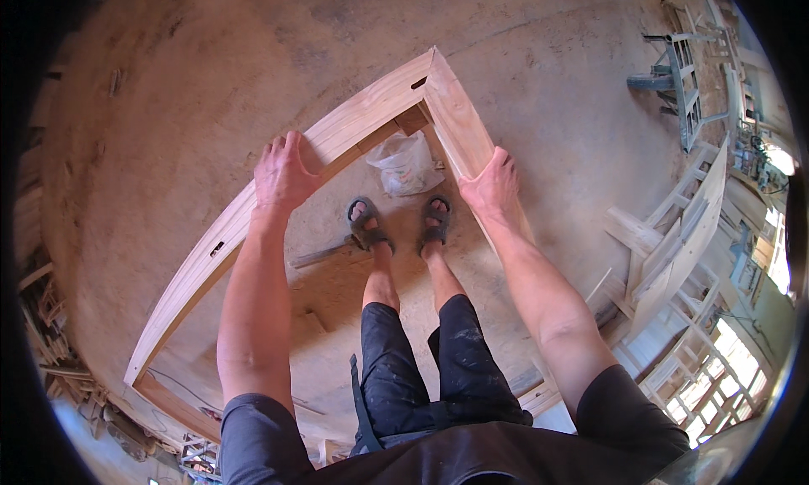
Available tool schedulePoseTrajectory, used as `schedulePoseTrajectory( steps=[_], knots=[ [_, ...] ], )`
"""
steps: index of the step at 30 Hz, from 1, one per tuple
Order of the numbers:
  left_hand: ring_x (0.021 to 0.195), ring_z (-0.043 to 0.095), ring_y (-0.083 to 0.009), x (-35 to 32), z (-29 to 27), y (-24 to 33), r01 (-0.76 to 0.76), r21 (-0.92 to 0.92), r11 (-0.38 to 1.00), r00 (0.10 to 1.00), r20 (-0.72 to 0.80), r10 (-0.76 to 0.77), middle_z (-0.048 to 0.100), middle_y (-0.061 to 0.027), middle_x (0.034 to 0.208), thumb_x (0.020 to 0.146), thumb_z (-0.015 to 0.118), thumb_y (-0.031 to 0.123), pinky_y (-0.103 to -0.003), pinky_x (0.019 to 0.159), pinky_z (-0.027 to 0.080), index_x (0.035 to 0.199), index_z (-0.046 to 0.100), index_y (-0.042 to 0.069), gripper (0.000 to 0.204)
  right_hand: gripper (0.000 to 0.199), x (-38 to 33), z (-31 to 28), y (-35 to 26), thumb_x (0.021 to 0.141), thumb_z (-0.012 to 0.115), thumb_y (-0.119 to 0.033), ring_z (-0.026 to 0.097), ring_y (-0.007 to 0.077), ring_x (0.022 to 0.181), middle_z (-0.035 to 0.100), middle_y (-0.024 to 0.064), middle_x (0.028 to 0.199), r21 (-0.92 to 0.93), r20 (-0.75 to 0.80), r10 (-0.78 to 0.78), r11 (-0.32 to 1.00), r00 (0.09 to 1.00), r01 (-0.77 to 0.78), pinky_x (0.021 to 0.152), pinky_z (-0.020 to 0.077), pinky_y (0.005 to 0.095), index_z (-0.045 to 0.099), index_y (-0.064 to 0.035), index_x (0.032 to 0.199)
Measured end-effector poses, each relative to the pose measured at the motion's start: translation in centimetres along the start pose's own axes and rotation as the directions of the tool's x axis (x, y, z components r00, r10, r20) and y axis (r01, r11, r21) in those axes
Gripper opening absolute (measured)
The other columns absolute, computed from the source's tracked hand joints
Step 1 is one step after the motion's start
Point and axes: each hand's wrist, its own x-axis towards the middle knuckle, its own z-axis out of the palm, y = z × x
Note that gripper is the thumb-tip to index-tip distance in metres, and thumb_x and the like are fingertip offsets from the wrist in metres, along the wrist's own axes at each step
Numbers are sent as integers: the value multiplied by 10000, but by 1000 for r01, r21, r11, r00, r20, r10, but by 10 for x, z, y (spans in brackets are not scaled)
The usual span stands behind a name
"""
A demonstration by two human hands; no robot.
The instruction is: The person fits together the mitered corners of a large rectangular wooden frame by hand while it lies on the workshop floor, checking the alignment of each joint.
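A large pale wooden frame [371, 107] surrounds my legs, one joined corner pointing away from me. My left hand [283, 171] is wrapped over its long left side, thumb towards the inner edge. On the shorter right side, my right hand [494, 184] grips the wood with the thumb on the inner edge. Two small dark slots are cut into the long side: one near the far corner, the other past my left forearm. The frame's near portions are partly hidden by my arms and body.
A clear plastic bag [405, 162] lies on the dusty floor ahead of my sandalled feet [367, 224]. A wood strip [323, 253] lies by the left foot. Dark metal stands [684, 89] and stacked wooden boards [674, 249] stand to the right; timber scraps [52, 304] line the left.
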Motion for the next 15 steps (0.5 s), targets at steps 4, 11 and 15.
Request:
schedulePoseTrajectory(
  steps=[4, 11, 15],
  knots=[
    [1164, 633, -387, -1, -4, -2, 9, 10, 1000, 1000, 21, -10, 670, -181, 1204, 692, 884, 269, -482, 980, 530, 1253, 596, 83, 658, 768, -1, 2, 0, 723, 889, -240, 590, 469, 1167, 588, 290, 1235, 21, -11, -10, 1000, 1000, 11, 1043, 468, 551, 437, -20, 1304],
    [1177, 632, -382, 1, -6, 0, 40, 24, 999, 997, 67, -41, 671, -173, 1210, 721, 864, 253, -475, 999, 519, 1268, 588, 94, 632, 750, 0, 8, 7, 709, 884, -227, 592, 466, 1154, 595, 275, 1217, 42, -36, -30, 999, 999, 32, 1025, 465, 553, 447, -26, 1284],
    [1144, 640, -394, -3, -4, 2, 19, -29, 999, 1000, -5, -19, 674, -184, 1170, 735, 802, 213, -486, 966, 526, 1223, 615, 106, 533, 754, 0, 8, 8, 705, 889, -239, 595, 457, 1151, 605, 263, 1203, 27, -50, -46, 999, 998, 47, 1023, 465, 551, 449, -28, 1280]
  ],
)
